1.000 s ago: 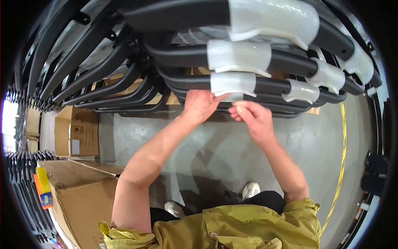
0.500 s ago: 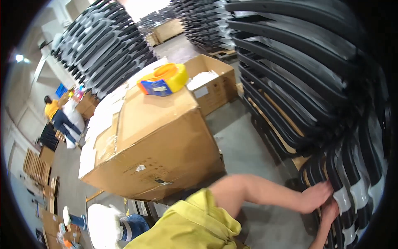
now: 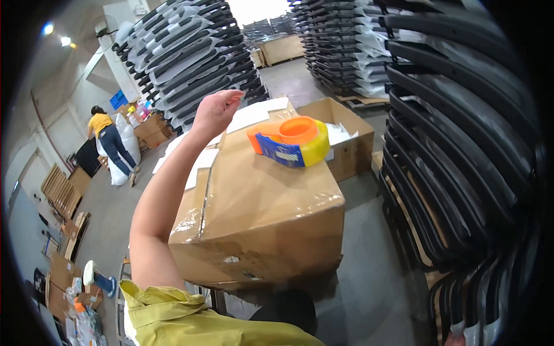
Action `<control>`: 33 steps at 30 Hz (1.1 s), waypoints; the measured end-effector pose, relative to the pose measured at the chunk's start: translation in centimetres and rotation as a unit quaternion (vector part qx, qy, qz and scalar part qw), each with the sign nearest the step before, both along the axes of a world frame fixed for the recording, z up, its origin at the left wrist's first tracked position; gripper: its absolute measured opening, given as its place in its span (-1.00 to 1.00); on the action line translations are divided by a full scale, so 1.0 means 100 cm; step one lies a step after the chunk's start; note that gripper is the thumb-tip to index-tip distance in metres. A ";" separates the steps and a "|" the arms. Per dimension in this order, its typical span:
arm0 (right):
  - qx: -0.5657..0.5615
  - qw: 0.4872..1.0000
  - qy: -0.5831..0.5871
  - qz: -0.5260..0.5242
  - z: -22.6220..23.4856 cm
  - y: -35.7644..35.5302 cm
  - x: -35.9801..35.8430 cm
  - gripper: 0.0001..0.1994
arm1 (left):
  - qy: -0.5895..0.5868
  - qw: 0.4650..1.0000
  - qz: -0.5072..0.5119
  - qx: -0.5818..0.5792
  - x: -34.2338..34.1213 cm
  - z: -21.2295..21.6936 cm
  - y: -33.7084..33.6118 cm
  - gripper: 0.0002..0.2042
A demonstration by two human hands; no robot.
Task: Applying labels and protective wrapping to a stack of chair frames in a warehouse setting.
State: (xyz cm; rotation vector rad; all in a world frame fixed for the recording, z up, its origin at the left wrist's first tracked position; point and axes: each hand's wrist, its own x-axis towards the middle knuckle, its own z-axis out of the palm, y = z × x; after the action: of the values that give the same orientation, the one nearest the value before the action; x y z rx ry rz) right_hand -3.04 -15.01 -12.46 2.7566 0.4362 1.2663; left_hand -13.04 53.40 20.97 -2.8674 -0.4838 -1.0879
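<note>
My left hand [image 3: 217,112] is raised over the far left part of a large cardboard box [image 3: 271,202]. Its thumb and fingers are pressed together, and whatever they pinch is too small to make out. Close by it, white sheets [image 3: 254,113] lie on the box top. A tape dispenser [image 3: 293,140] in orange, blue and yellow sits on the same box. Only a sliver of my right hand [image 3: 455,340] shows at the lower right edge, against black curved frame parts [image 3: 474,314] with white wrapping; its fingers are hidden.
Tall stacks of black curved frames [image 3: 444,144] rise at the right, with another stack [image 3: 190,57] at the back left. Behind the big box stands an open carton [image 3: 352,150] with white contents. A person in a yellow top [image 3: 104,130] works beside white sacks at the far left.
My left hand has left the black frame parts at the right and swung up and left over the box. The view has turned left; my right hand is now mostly out of the picture.
</note>
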 end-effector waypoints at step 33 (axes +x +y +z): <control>-0.111 0.978 0.158 -0.073 0.010 0.007 -0.013 -0.59 | -0.009 0.986 0.109 0.127 0.085 0.016 0.127 -0.86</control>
State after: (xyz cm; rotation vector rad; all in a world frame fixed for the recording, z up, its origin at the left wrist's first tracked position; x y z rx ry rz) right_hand -4.37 -14.34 -11.44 2.7392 0.3620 0.7008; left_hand -4.53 66.12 22.58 -2.5192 -0.5951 -1.0550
